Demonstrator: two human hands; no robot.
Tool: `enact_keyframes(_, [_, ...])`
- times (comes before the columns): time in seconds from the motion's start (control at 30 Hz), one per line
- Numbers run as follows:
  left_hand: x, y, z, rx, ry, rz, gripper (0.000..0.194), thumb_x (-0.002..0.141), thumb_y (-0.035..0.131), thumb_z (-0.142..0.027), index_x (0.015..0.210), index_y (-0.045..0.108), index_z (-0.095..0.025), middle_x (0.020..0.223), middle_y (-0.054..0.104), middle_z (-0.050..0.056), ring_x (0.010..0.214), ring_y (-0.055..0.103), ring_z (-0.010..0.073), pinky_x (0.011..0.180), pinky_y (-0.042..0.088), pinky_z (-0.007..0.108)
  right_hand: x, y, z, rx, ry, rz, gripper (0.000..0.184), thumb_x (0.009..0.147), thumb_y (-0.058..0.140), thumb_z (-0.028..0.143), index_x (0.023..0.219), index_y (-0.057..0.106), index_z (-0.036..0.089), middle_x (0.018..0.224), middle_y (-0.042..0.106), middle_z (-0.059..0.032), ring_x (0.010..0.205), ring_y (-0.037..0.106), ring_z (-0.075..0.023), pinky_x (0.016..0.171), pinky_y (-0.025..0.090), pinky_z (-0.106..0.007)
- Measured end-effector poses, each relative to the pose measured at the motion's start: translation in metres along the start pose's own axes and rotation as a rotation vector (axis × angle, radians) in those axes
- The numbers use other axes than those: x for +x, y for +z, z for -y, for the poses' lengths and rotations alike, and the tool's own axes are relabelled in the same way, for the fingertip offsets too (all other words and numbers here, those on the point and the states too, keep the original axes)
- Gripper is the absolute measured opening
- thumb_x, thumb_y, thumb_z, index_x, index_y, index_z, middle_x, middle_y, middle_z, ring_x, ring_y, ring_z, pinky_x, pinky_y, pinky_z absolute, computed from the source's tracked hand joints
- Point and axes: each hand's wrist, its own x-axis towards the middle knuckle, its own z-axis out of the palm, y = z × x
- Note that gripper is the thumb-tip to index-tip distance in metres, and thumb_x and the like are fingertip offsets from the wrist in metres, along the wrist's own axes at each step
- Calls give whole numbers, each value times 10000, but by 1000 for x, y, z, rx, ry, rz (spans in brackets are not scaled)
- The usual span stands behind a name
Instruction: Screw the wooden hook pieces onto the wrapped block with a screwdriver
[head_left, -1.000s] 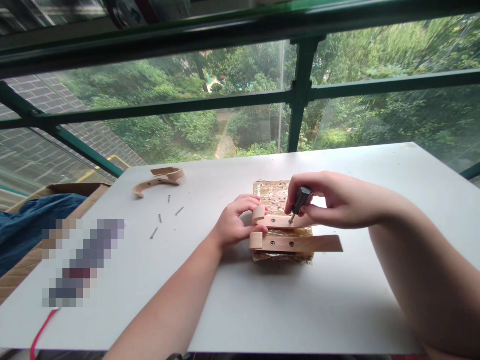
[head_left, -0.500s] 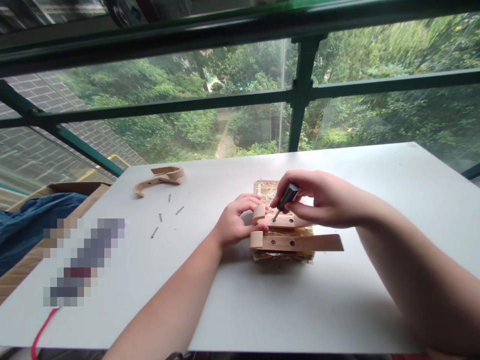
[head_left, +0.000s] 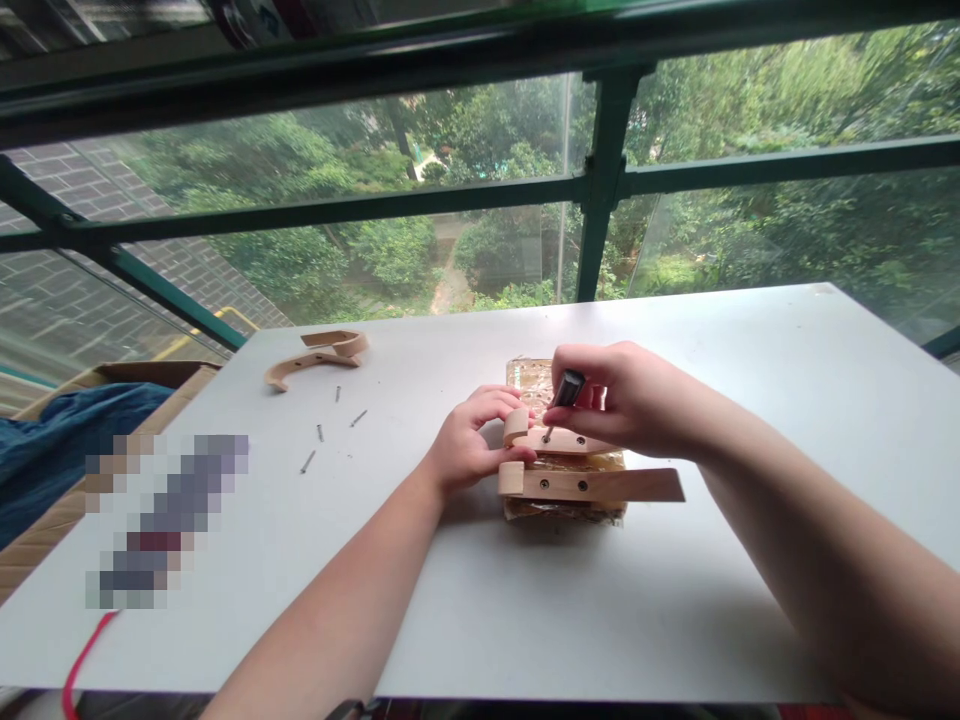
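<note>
Screwdriver (head_left: 569, 388) slants right, tip on block's (head_left: 529, 375) far hook (head_left: 563, 442).
My right hand (head_left: 645, 395) clamps it; left hand (head_left: 466, 440) pinches hook's curl.

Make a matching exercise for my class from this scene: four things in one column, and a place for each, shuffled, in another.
Column 1
1. black-handled screwdriver
2. four loose metal screws
3. dark blue cloth
4. thin red cord

Column 2
A. in the brown cardboard box
B. scattered on the white table, to the left of the left hand
C. held in the fingers of the right hand
D. crossing the table's near edge

Right pairs: 1-C, 2-B, 3-A, 4-D
</note>
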Motion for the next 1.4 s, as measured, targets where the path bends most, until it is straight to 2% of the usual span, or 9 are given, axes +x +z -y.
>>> enact_keyframes(0.17, [-1, 0, 3, 15, 11, -6, 336, 649, 896, -352, 921, 759, -212, 1018, 735, 90, 1183, 606, 285, 1057, 488, 434, 0, 4, 1, 29, 75, -30, 220, 845, 663, 371, 810, 504, 224, 640, 582, 48, 569, 464, -102, 535, 351, -236])
enact_keyframes(0.23, [-1, 0, 3, 15, 9, -8, 341, 659, 890, -357, 941, 761, -214, 1043, 736, 93, 1196, 604, 288, 1073, 477, 444, 1, 7, 2, 61, 70, -48, 176, 851, 658, 344, 947, 565, 230, 679, 605, 43, 583, 489, -107, 562, 380, -241])
enact_keyframes(0.37, [-1, 0, 2, 6, 6, -12, 335, 664, 887, -354, 938, 760, -210, 1043, 731, 96, 1197, 603, 287, 1069, 480, 444, 3, 12, 1, 143, -23, -92, 434, 860, 632, 238, 1279, 523, 246, 973, 686, -13, 652, 531, -99, 634, 442, -247])
enact_keyframes(0.6, [-1, 1, 0, 10, -14, -1, 301, 686, 872, -356, 919, 759, -202, 1045, 727, 93, 1151, 620, 273, 1040, 497, 423, -1, 5, 2, 154, -182, 41, 272, 849, 510, 97, 1096, 566, 199, 928, 689, -28, 788, 602, -145, 691, 461, -262])
enact_keyframes(0.73, [-1, 1, 0, -8, -9, -7, 324, 664, 888, -341, 930, 766, -202, 1034, 725, 95, 1173, 610, 276, 1052, 492, 416, -5, -2, 1, 122, -109, 59, 374, 828, 447, 47, 1145, 553, 213, 1007, 710, -39, 827, 629, -161, 718, 471, -277])
enact_keyframes(0.93, [-1, 1, 1, -12, -9, -14, 336, 643, 902, -321, 926, 768, -199, 1017, 738, 103, 1180, 608, 285, 1062, 489, 434, -6, -7, 1, 11, -22, 62, 428, 924, 453, 164, 1337, 522, 251, 953, 735, -37, 729, 628, -155, 680, 458, -280])
enact_keyframes(1.03, [-1, 0, 1, -12, 5, -8, 323, 655, 896, -306, 931, 762, -204, 1011, 747, 94, 1191, 600, 281, 1068, 481, 434, -4, -6, 0, -37, -9, -8, 316, 941, 491, 234, 1244, 580, 251, 883, 725, -15, 700, 608, -142, 670, 444, -268])
enact_keyframes(1.17, [-1, 0, 2, -6, 22, -4, 323, 660, 893, -300, 938, 759, -204, 1014, 752, 90, 1190, 597, 277, 1066, 477, 432, -2, -6, 1, -162, -39, -77, 85, 912, 550, 262, 947, 617, 223, 737, 654, 15, 624, 522, -116, 599, 382, -247])
enact_keyframes(1.4, [-2, 1, 4, -2, 10, -15, 342, 647, 900, -322, 939, 766, -205, 1006, 737, 92, 1174, 601, 279, 1053, 485, 432, -4, -10, 7, -222, 42, -25, 196, 866, 619, 380, 755, 569, 226, 606, 592, 37, 532, 440, -106, 524, 292, -259])
